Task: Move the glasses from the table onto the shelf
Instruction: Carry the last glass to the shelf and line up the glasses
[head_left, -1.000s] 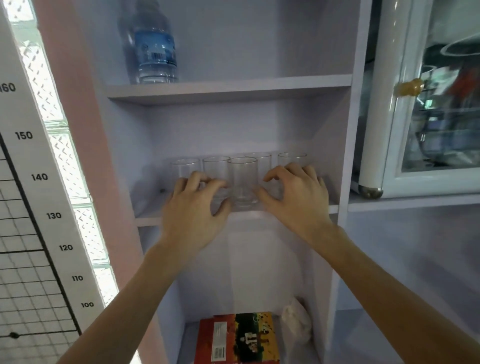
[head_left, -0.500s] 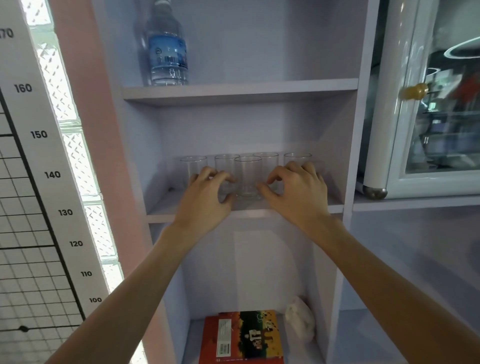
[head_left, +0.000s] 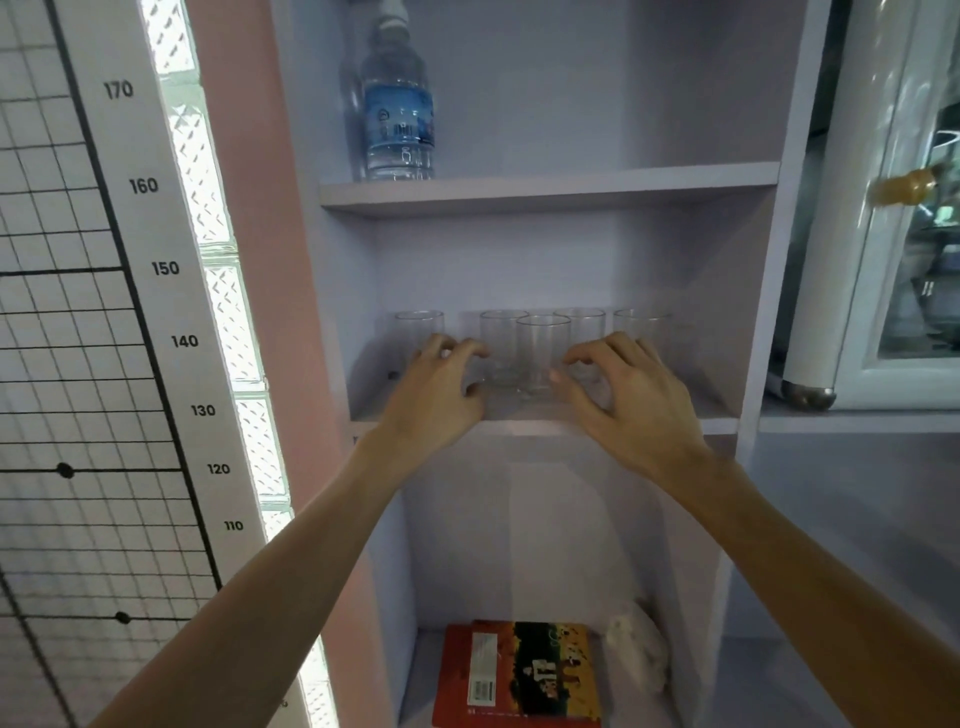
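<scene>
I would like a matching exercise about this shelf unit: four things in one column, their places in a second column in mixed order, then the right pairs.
Things:
1. water bottle
2. front glass
3. book
4. height chart

Places:
A. bottom compartment
B. left of the pink wall
C. upper shelf
D. middle shelf, between the left hand and the right hand

Pairs: 1-C, 2-D, 3-A, 4-B

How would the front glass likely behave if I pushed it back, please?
The front glass looks clear, thin-walled and empty: probably light and breakable. Its smooth sides may slip in a pinch. Taller than wide and close to the glasses behind, it could tip or clink against them if pushed high.
</scene>
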